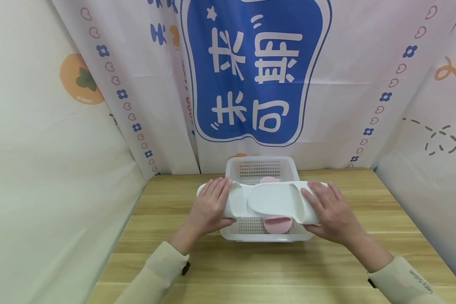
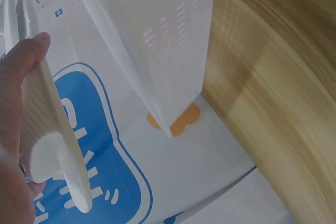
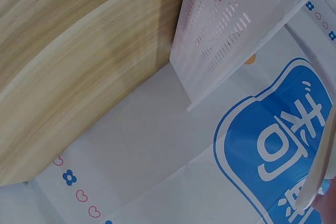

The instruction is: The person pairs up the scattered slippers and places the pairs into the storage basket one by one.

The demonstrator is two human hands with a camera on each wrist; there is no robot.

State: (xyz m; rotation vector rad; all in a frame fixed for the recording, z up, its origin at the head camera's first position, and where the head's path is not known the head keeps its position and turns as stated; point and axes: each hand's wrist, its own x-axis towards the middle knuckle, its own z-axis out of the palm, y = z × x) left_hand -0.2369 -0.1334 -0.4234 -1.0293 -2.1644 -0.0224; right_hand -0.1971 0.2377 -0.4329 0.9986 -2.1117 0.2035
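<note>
A pair of white slippers (image 1: 275, 200) is held level above a white plastic basket (image 1: 266, 237), their ribbed toe ends pointing outward and one heel overlapping the other. My left hand (image 1: 211, 204) grips the left toe end, thumb at the near edge and fingers over the top. On the other toe end, my right hand (image 1: 332, 213) has the same kind of grip. In the left wrist view the slipper (image 2: 55, 124) stands beside the thumb. Only a slipper edge (image 3: 320, 161) shows in the right wrist view. Pink slippers (image 1: 278, 226) lie inside the basket, partly hidden by the white pair.
The perforated basket stands on a wooden table (image 1: 167, 253) toward its back edge. Behind hangs a white cloth with a large blue printed panel (image 1: 251, 76). Pale cloth walls (image 1: 42, 169) enclose the left and right sides.
</note>
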